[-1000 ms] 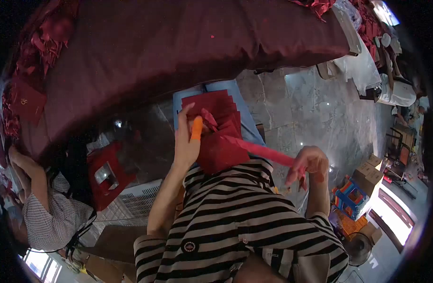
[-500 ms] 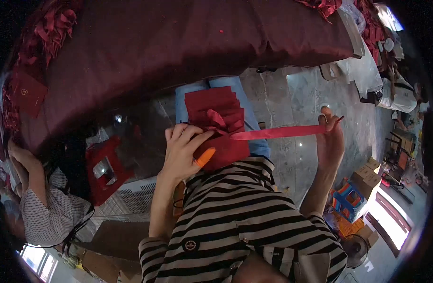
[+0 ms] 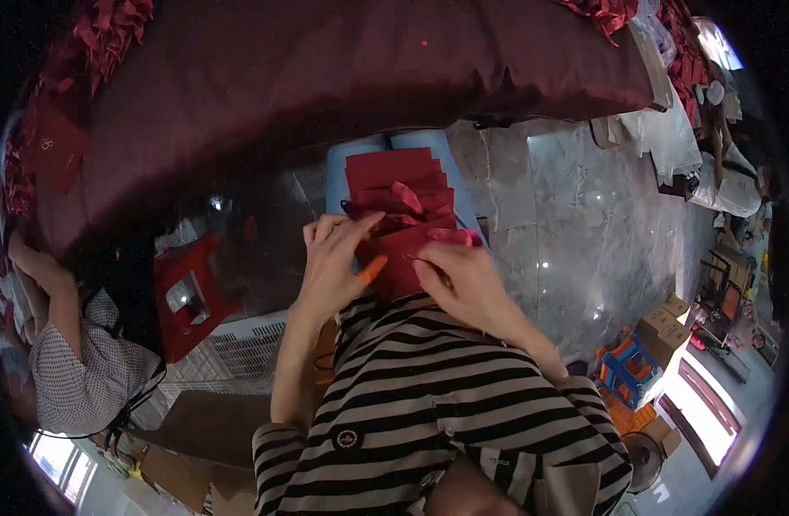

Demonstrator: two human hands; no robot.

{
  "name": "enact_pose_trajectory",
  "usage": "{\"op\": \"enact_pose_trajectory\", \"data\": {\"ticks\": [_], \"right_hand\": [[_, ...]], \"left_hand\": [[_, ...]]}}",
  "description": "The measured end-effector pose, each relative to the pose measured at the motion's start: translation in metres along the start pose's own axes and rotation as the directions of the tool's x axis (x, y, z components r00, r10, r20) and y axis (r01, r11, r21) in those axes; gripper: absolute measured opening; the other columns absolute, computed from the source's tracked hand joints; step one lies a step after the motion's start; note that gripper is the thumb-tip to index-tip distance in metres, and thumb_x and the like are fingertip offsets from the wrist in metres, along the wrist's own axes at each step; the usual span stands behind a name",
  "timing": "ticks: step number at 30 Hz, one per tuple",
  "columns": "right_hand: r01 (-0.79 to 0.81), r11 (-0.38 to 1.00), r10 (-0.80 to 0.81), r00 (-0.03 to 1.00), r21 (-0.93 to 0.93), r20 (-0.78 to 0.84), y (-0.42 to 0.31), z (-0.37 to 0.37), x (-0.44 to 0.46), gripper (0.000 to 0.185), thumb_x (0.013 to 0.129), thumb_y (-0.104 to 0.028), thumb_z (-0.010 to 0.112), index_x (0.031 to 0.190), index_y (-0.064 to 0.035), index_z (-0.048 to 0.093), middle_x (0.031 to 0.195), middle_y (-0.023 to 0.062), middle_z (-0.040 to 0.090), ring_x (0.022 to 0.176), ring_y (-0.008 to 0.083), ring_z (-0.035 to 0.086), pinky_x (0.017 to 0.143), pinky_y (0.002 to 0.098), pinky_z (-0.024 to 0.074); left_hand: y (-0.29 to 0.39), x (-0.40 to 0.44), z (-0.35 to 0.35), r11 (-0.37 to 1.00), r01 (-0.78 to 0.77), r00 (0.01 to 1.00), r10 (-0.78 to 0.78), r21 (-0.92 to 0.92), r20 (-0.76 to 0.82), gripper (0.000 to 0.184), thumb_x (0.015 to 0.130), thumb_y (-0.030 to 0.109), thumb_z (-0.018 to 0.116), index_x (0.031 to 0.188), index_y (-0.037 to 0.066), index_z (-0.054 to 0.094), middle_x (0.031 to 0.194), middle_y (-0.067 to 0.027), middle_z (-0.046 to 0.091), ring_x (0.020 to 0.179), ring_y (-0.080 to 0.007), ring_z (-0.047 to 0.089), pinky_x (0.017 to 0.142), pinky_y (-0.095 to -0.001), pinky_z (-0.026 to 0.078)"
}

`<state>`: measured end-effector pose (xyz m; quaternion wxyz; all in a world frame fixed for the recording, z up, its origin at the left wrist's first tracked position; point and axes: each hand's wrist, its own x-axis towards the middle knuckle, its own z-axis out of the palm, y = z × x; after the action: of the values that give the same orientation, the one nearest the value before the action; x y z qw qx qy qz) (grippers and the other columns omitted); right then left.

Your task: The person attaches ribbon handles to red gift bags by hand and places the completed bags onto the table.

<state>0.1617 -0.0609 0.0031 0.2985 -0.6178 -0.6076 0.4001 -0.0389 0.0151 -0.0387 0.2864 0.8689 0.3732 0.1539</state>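
We find the stack of dark red pieces (image 3: 398, 258), our reference for all positions, on the person's lap (image 3: 424, 140), its layers overlapping in steps. A red ribbon (image 3: 406, 197) lies looped on the stack, with one end at its right edge. The left hand (image 3: 330, 262) rests at the stack's left side, fingers bent over it and an orange cover (image 3: 372, 270) on the thumb; we cannot tell whether it grips. The right hand (image 3: 467, 282) is at the stack's right side, fingers curled, just beside the ribbon's end; its grasp is hidden from us. Beyond the stack we note a surface under dark red cloth (image 3: 343, 77). Left of the stack are a white crate (image 3: 250, 348) and another person (image 3: 98, 378); well to its right, cardboard boxes (image 3: 667, 327).
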Motion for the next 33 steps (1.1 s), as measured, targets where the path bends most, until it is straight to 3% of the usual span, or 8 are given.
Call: {"op": "enact_pose_trajectory", "data": {"ticks": [2,8,15,18,21,26,30,33], "right_hand": [[0.053,0.991,-0.057,0.998,-0.12,-0.029,0.017,0.029,0.008,0.01,0.083,-0.013,0.062,0.083,-0.0032,0.06,0.073,0.0148,0.062,0.064,0.0327,0.062,0.055,0.0422,0.0482],[0.068,0.965,-0.08,0.996,-0.255,-0.038,0.019,0.045,0.018,0.008,0.08,-0.014,0.063,0.078,-0.0061,0.06,0.067,0.0123,0.061,0.059,0.0314,0.061,0.053,0.0419,0.0488],[0.072,0.966,-0.094,0.993,-0.248,-0.077,0.019,0.057,0.02,0.008,0.079,-0.012,0.063,0.076,-0.0056,0.058,0.067,0.0119,0.061,0.061,0.0307,0.061,0.053,0.0409,0.047],[0.101,0.931,-0.149,0.983,-0.35,-0.111,0.021,0.059,0.022,0.009,0.077,-0.015,0.065,0.074,-0.0082,0.06,0.063,0.0097,0.06,0.056,0.0281,0.061,0.05,0.0392,0.0485],[0.083,0.928,-0.124,0.988,-0.364,-0.089,0.014,0.058,0.023,0.01,0.077,-0.016,0.066,0.075,-0.0076,0.06,0.062,0.0097,0.06,0.055,0.0281,0.061,0.049,0.0385,0.0489],[0.017,0.868,-0.029,0.999,-0.497,-0.015,0.002,0.057,0.03,0.016,0.08,-0.02,0.066,0.076,-0.0048,0.061,0.062,0.0124,0.06,0.057,0.03,0.063,0.048,0.0395,0.0498],[-0.03,0.913,0.05,0.998,-0.406,0.038,0.006,0.047,0.028,0.019,0.083,-0.022,0.066,0.08,-0.0045,0.06,0.064,0.0133,0.061,0.06,0.031,0.064,0.05,0.0408,0.0502],[-0.029,0.956,0.002,0.996,-0.291,-0.091,0.006,0.034,0.023,0.017,0.085,-0.021,0.065,0.086,-0.0052,0.059,0.069,0.0138,0.062,0.062,0.032,0.064,0.052,0.0421,0.0502]], "left_hand": [[-0.002,-0.004,-0.011,0.906,0.249,0.968,-0.216,-0.343,0.131,0.04,0.075,0.008,0.073,0.114,0.012,0.063,0.094,-0.0027,0.058,0.1,-0.0208,0.051,0.091,-0.0371,0.033],[-0.029,-0.013,0.002,0.809,0.347,0.937,-0.279,-0.475,0.21,0.04,0.076,0.001,0.07,0.114,0.012,0.063,0.099,-0.0044,0.058,0.104,-0.0209,0.052,0.095,-0.0364,0.033],[-0.027,-0.01,0.003,0.825,0.348,0.936,-0.278,-0.446,0.216,0.032,0.077,0.006,0.071,0.108,0.011,0.067,0.101,-0.0043,0.06,0.103,-0.0214,0.052,0.098,-0.0379,0.032],[-0.021,-0.01,0.004,0.883,0.286,0.957,-0.243,-0.373,0.16,0.029,0.077,0.007,0.071,0.106,0.011,0.069,0.101,-0.0048,0.062,0.103,-0.0216,0.052,0.098,-0.0383,0.033],[-0.014,-0.008,0.002,0.869,0.296,0.955,-0.265,-0.395,0.133,0.029,0.077,0.007,0.071,0.106,0.011,0.07,0.097,-0.0052,0.063,0.103,-0.0222,0.052,0.097,-0.0382,0.033],[-0.011,-0.01,0.004,0.945,0.203,0.978,-0.184,-0.257,0.099,0.034,0.076,0.009,0.075,0.109,0.009,0.068,0.103,-0.0099,0.062,0.107,-0.0276,0.053,0.095,-0.0403,0.039],[-0.008,-0.01,0.0,0.93,0.22,0.976,-0.211,-0.294,0.064,0.033,0.076,0.009,0.072,0.109,0.007,0.067,0.098,-0.0082,0.065,0.102,-0.0264,0.054,0.094,-0.0382,0.036],[-0.01,-0.017,0.009,0.916,0.262,0.965,-0.251,-0.305,0.074,0.034,0.076,0.01,0.073,0.109,0.007,0.067,0.1,-0.0094,0.065,0.102,-0.027,0.054,0.094,-0.0385,0.037]]}}
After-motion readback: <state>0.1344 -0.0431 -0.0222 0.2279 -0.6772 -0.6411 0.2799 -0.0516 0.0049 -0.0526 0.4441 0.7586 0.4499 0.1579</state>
